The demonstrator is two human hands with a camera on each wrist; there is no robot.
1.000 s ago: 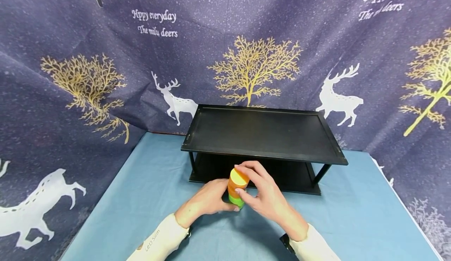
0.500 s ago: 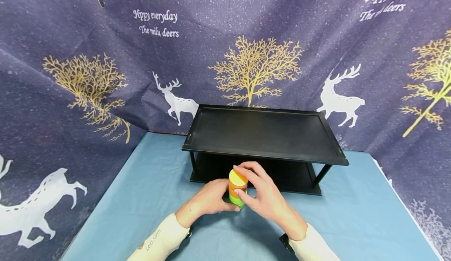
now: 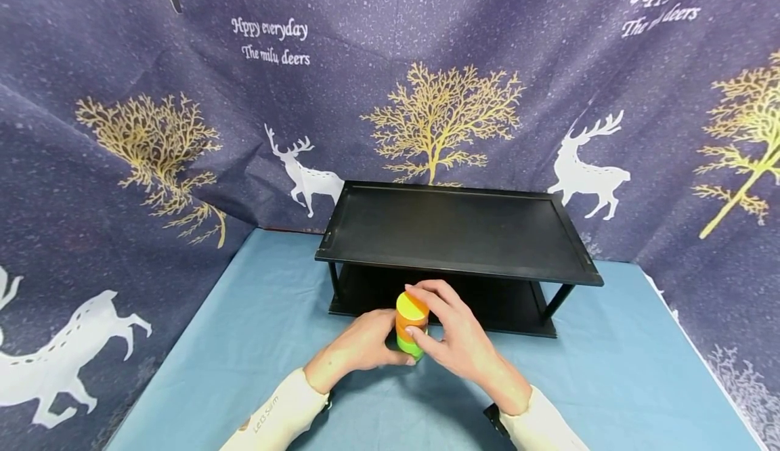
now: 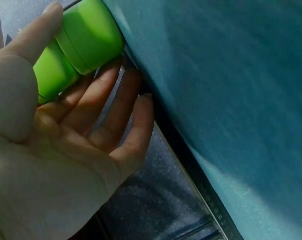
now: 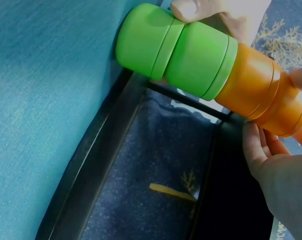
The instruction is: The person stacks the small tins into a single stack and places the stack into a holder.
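Observation:
An upright stack of small round containers, two green and two orange, stands between my hands in front of the black shelf. Its orange upper part (image 3: 411, 329) has a yellow-orange flat top, and the green lower part (image 5: 198, 60) meets the blue cloth. My left hand (image 3: 363, 341) holds the green part low down, thumb on the near side and fingers behind. Higher up, my right hand (image 3: 453, 329) grips the orange containers between thumb and fingers. In the left wrist view only green containers (image 4: 90, 35) show. The right wrist view shows both colours lined up end to end.
A two-level black shelf (image 3: 457, 231) stands just behind the stack, its lower board (image 3: 506, 305) close to the hands. Blue cloth (image 3: 256, 302) covers the table. A dark blue curtain (image 3: 341, 85) with deer and trees hangs behind and at the sides.

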